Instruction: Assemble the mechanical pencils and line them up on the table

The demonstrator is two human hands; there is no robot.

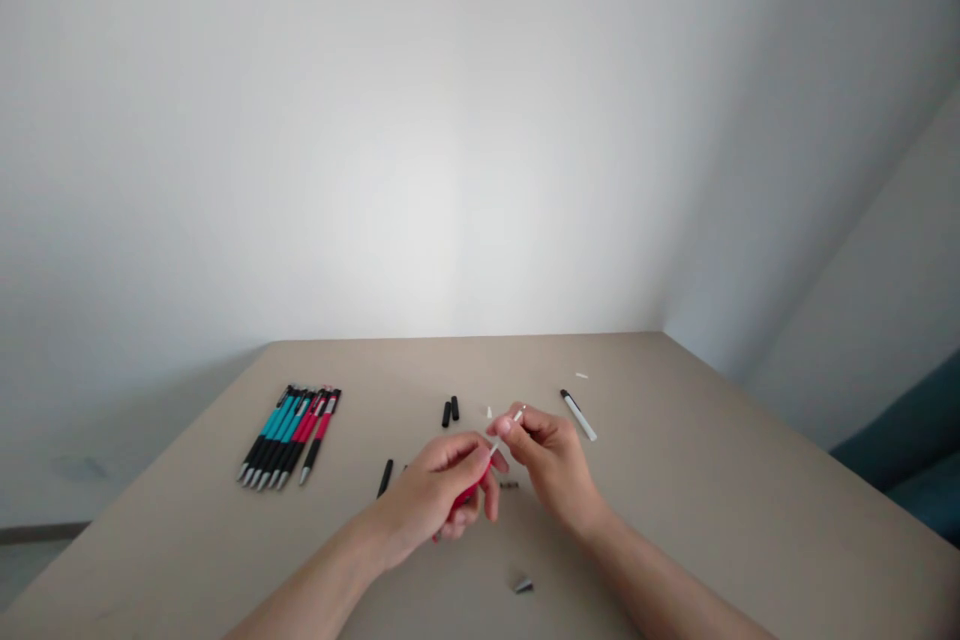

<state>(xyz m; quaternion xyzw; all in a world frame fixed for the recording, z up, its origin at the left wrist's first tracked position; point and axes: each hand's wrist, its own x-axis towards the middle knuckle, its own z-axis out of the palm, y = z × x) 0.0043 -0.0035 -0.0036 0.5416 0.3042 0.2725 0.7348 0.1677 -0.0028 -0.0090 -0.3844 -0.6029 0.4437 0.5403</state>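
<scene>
Near the middle of the table my left hand (450, 485) is closed around a red pen barrel (466, 494), of which only parts show between the fingers. A thin white piece (496, 447) sticks up between its thumb and index finger. My right hand (551, 455) is closed just to the right, pinching a slim whitish rod (518, 414) with thumb and index finger. The hands are close together, and whether the two pale pieces are one rod is unclear. Small springs (509, 486) seem to lie on the table between the hands.
A row of several blue and red pens (289, 435) lies at the left of the table (187, 520). Two black grips (450, 411) lie behind my hands, a black piece (385, 477) left of them, a white-and-black pen part (579, 415) at right, silvery tips (523, 585) in front.
</scene>
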